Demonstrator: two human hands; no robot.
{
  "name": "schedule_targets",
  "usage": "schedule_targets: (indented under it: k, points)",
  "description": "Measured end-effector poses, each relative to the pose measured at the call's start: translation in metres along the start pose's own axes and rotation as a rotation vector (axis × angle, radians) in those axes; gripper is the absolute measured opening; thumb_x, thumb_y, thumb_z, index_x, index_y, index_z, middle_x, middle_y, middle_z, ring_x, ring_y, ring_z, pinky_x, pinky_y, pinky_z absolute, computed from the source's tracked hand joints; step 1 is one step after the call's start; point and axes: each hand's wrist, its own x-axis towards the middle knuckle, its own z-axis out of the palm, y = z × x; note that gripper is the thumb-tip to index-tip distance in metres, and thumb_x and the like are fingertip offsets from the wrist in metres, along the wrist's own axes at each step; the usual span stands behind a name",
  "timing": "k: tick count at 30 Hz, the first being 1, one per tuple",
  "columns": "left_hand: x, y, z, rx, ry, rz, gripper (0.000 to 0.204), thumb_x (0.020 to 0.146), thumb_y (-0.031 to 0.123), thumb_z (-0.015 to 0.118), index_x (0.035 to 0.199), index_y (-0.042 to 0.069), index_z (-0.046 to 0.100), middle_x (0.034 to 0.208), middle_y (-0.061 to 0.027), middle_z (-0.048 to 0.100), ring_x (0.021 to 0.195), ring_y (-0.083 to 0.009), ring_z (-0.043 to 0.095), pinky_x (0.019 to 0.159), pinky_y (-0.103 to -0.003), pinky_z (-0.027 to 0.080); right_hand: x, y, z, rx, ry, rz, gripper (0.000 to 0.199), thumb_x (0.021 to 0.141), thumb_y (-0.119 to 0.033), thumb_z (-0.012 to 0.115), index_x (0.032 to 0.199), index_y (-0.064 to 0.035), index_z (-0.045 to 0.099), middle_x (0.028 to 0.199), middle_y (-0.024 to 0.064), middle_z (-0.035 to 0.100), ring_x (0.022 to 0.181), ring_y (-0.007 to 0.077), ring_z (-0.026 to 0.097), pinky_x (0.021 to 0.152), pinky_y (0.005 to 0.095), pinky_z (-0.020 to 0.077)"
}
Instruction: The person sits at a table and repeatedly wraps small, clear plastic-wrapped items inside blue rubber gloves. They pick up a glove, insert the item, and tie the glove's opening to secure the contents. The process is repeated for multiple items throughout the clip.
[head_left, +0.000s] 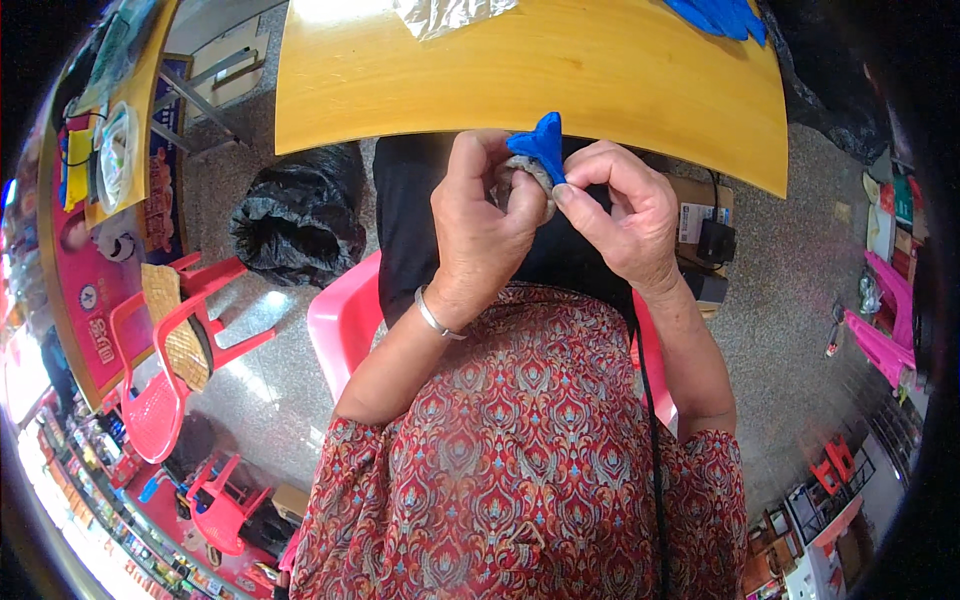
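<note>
Just off the near edge of the yellow table, both hands meet over my lap around a small blue piece (541, 142). It looks soft, with a forked, tail-like top. A greyish, rough-looking part (538, 170) lies directly below it; whether the two are joined I cannot tell. My left hand (478, 215) is closed, fingers curled around the grey part beneath the blue fork. With thumb and forefinger, my right hand (630, 220) pinches the lower right end of the blue piece. The left hand's fingertips are partly hidden.
On the yellow table (560, 80) lie a clear plastic bag (450, 15) and more blue pieces (725, 18). A black plastic bag (300, 220) stands open on the floor at left. Beyond it is a pink chair (165, 400). A cardboard box (700, 195) sits below the table's right side.
</note>
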Motion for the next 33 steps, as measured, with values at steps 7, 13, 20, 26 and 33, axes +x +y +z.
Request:
schedule_targets:
  k: [7,13,20,26,33]
  points:
    - [-0.006,0.009,-0.009,-0.119,-0.056,-0.057,0.016,0.083,-0.002,0.059,0.098,0.0,0.054,0.083,-0.0048,0.06,0.073,-0.0071,0.056,0.062,-0.024,0.048,0.003,-0.014,0.003,-0.168,-0.05,-0.063,0.012,0.073,-0.001,0.067,0.078,-0.0014,0.055,0.076,0.0096,0.058,0.071,0.0221,0.061,0.066,0.0297,0.0485]
    - [-0.007,0.009,-0.011,0.074,-0.022,-0.025,0.014,0.083,-0.001,0.059,0.095,0.001,0.052,0.083,-0.0023,0.056,0.074,-0.0069,0.053,0.064,-0.023,0.047,-0.005,0.001,0.007,0.31,-0.072,0.236,0.018,0.08,-0.007,0.071,0.089,-0.0009,0.057,0.087,0.0046,0.061,0.079,0.011,0.06,0.072,0.0258,0.0503]
    - [-0.012,0.027,-0.013,-0.372,-0.181,-0.239,0.027,0.084,0.002,0.061,0.106,0.003,0.047,0.09,-0.0024,0.054,0.079,-0.0093,0.054,0.066,-0.024,0.047,0.0,0.004,-0.001,0.498,-0.081,0.442,0.027,0.082,-0.006,0.072,0.104,-0.0016,0.057,0.096,0.0024,0.061,0.087,0.0078,0.06,0.08,0.0235,0.0503]
    - [0.01,0.021,-0.027,-0.826,-0.332,-0.619,0.043,0.094,0.023,0.059,0.127,-0.002,0.047,0.102,-0.0057,0.06,0.09,-0.0133,0.058,0.08,-0.028,0.048,0.005,-0.002,0.001,0.533,-0.041,0.453,0.028,0.081,-0.004,0.071,0.105,-0.0026,0.057,0.094,0.0017,0.063,0.086,0.0073,0.06,0.078,0.0233,0.0504]
    - [-0.001,0.009,-0.007,-0.977,-0.145,-0.532,0.021,0.094,0.018,0.058,0.107,0.001,0.06,0.099,-0.0056,0.065,0.092,-0.013,0.061,0.083,-0.028,0.049,-0.002,-0.007,0.015,0.05,0.093,0.298,0.025,0.08,-0.008,0.073,0.099,-0.0024,0.059,0.1,0.0084,0.063,0.086,0.0131,0.064,0.071,0.0251,0.0526]
